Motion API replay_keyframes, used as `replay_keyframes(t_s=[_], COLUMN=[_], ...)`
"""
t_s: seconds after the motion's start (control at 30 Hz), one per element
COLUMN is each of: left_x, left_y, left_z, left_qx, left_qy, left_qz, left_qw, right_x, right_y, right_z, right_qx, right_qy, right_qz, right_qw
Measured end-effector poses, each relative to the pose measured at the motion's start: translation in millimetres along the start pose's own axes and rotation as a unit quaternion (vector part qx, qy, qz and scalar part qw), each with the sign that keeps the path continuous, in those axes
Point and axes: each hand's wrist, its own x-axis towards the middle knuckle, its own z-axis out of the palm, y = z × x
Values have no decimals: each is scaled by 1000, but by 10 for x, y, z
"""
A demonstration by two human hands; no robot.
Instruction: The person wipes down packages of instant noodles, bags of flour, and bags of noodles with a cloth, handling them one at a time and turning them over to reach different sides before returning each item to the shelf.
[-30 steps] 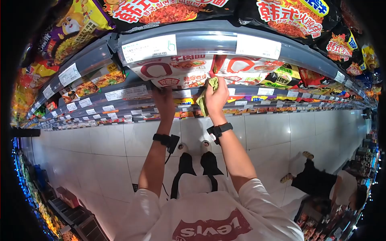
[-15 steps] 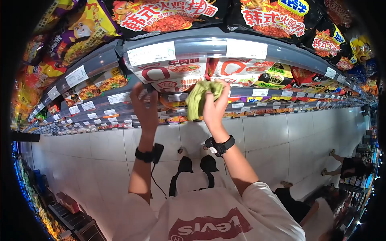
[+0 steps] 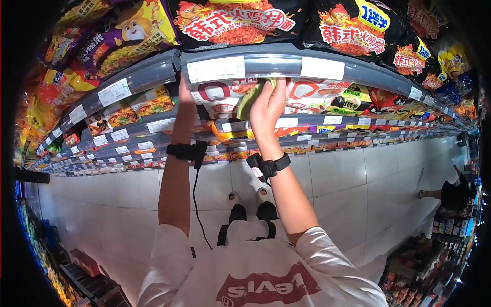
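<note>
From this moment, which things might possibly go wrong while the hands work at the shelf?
The right hand holds a green cloth close to white packets; it might push one out of place.
This hand is just below the shelf edge and might bump it.
A cable hangs from the left wristband and might snag.

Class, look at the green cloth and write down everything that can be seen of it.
The green cloth is yellowish-green, with the soft look of fabric, and its visible part is creased and bunched. It is in the right hand, lying along the thumb side and slanting from the fingers down to the left. It sits just below the price-tagged shelf edge, in front of white-and-red packages. The hand partly covers it; whether it touches the packages cannot be told.
</note>
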Motion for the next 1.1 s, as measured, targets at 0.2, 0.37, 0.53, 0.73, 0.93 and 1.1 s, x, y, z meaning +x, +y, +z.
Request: replay_keyframes(t_s=[0.2, 0.37, 0.53, 0.73, 0.93, 1.1], left_x=[48, 48, -98, -382, -1061, -736], left_y=[-530, -348, 238, 246, 1592, 3040], left_z=[-96, -17, 134, 46, 109, 667], left_qx=[127, 147, 144, 380, 241, 161], left_qy=[-3, -42, -78, 35, -96, -43], left_qz=[107, 116, 117, 245, -23, 152], left_qw=[986, 981, 980, 891, 966, 974], right_x=[-408, -605, -665, -656, 409, 1509], right_y=[65, 106, 138, -59, -809, -1624], right_z=[-100, -182, -170, -393, -892, -1005], right_qx=[5, 128, 108, 171, 163, 127], right_qy=[-18, -19, -54, -40, -14, 43], right_qz=[-75, -22, -38, 44, -150, -244], right_qw=[997, 991, 992, 984, 975, 960])
